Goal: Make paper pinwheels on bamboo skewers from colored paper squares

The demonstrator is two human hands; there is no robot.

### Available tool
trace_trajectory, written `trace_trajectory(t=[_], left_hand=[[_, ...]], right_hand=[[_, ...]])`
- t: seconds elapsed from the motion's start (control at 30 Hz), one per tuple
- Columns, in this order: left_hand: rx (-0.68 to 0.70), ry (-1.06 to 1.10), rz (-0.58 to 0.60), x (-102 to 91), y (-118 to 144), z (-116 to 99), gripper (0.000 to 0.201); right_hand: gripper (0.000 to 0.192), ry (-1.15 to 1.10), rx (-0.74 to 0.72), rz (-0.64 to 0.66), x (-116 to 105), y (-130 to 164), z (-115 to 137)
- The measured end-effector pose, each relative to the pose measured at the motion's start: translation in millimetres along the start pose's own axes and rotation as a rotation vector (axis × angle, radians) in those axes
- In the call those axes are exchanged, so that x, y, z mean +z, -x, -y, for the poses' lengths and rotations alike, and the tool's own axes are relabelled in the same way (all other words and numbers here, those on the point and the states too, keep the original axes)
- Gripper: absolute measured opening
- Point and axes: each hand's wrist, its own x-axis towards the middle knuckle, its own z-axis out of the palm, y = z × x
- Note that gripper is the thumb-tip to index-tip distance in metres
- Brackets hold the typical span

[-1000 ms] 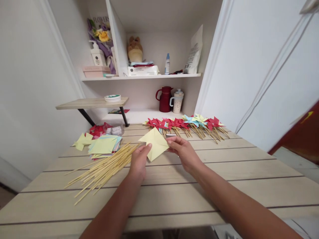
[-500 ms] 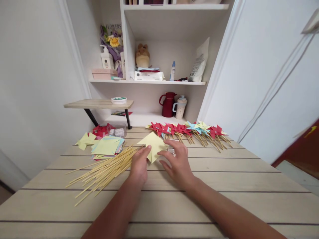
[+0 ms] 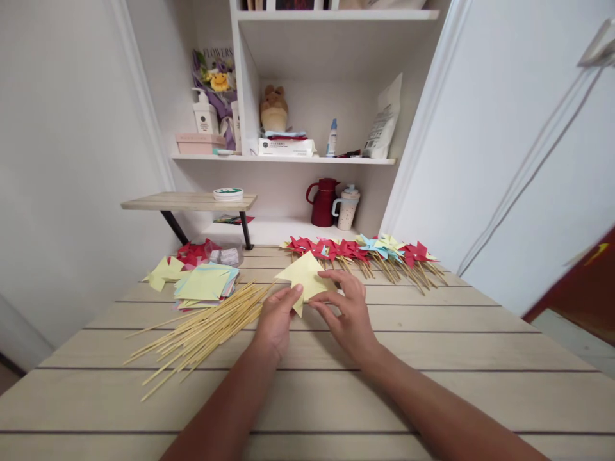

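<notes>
A pale yellow paper pinwheel [image 3: 306, 269], with pointed corners and no stick visible on it, is held above the table in front of me. My left hand [image 3: 278, 320] grips its lower left part, thumb on top. At its right edge, my right hand [image 3: 346, 307] pinches the paper between thumb and fingers. Just left of my left hand, a spread of thin wooden sticks [image 3: 206, 330] lies on the table. Behind the sticks sits a stack of coloured paper squares [image 3: 204, 282], a yellow one uppermost.
Finished red, blue and yellow pinwheels on sticks [image 3: 355, 251] line the table's back right. Loose yellow pinwheel paper [image 3: 163, 273], red paper pieces [image 3: 195, 253] and a clear plastic box [image 3: 228, 255] lie back left, near a small raised shelf [image 3: 187, 202]. A red jug [image 3: 323, 203] stands behind.
The yellow pinwheel and my left hand have shifted slightly right. My right hand's fingers have closed onto the paper's right edge.
</notes>
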Motion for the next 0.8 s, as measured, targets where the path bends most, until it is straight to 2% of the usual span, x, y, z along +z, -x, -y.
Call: trace_trajectory(t=[0.23,0.5,0.8], left_hand=[[0.054,-0.109,-0.025,-1.8,-3.0,4.2,0.029],[0.087,-0.086,-0.007,3.5,0.4,2.8,0.022],[0.120,-0.142,0.023,4.3,1.1,4.7,0.023]], right_hand=[[0.013,-0.140,0.178,0.015,-1.2,-4.5,-3.6],[0.013,-0.248,0.330,0.023,0.5,-4.8,-7.8],[0.015,-0.276,0.388,0.028,0.1,-5.0,-10.8]])
